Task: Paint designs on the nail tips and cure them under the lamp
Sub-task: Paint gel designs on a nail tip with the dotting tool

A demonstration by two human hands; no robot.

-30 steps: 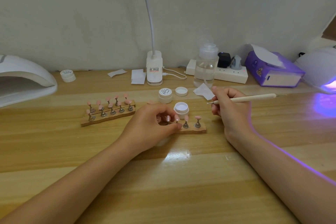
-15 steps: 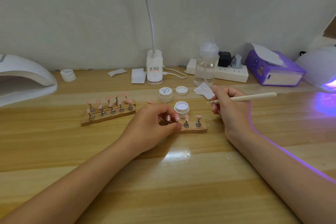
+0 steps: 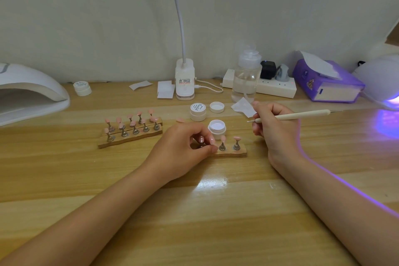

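A: Where are the nail tips being worked on?

B: At the centre of the frame, a small wooden strip (image 3: 231, 151) is seen with two pink nail tips (image 3: 223, 138) standing upright on metal pegs at its right end. Its left end is pinched by the curled fingers of the left hand (image 3: 183, 147).

A: And the tool?

B: A cream-handled dotting pen (image 3: 295, 115) is gripped by the right hand (image 3: 275, 129), right of centre, with fingers curled round it. Its metal point is directed left, above and apart from the strip.

A: What is found just behind?

B: An open white gel pot (image 3: 217, 128) is placed touching the strip's far edge. A closed pot (image 3: 198, 111) and a loose lid (image 3: 216, 107) are set just beyond it. To the left, a longer wooden holder (image 3: 131, 135) carries two rows of pink tips.

A: Further out?

B: A white curing lamp (image 3: 30, 93) is seen at the left edge, and a second lamp (image 3: 382, 80), lit violet, at the right edge. A purple tissue box (image 3: 330, 86), a clear pump bottle (image 3: 246, 75) and a white power strip (image 3: 274, 88) are lined along the wall.
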